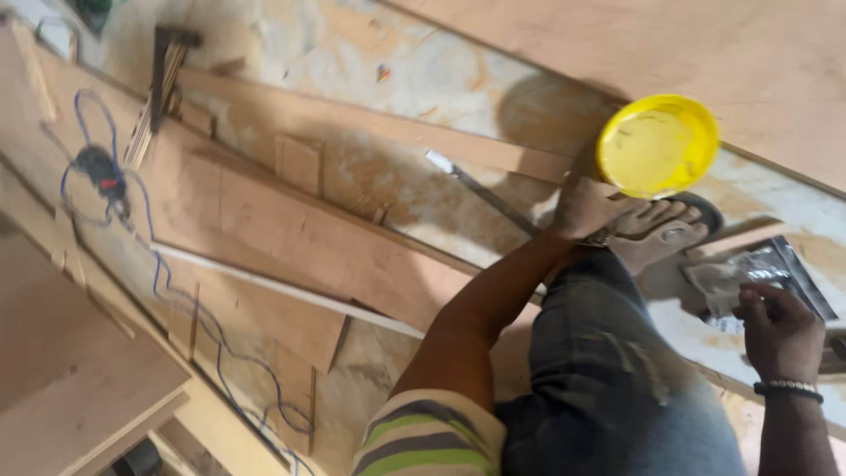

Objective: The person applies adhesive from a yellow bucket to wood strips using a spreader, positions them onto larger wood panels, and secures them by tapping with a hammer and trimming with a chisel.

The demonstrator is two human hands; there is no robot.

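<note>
My left hand (583, 207) grips the near rim of a round yellow bowl (656, 144), which looks empty apart from smears inside. The arm comes out of a striped sleeve. My right hand (779, 331), with a beaded bracelet at the wrist, is closed on a crumpled silvery plastic packet (749, 269) lying on the floor at the right. Between the two hands are my jeans-clad leg (608, 370) and a foot in a sandal (661, 231), just below the bowl.
Plywood sheets (291, 229) and thin wooden strips (370, 128) lie across the stained floor. A blue cable (167, 282) with a black plug or tool (101, 167) runs over the boards at the left. A slim metal tool (480, 194) lies near my left hand. A large plywood sheet (705, 53) fills the top right.
</note>
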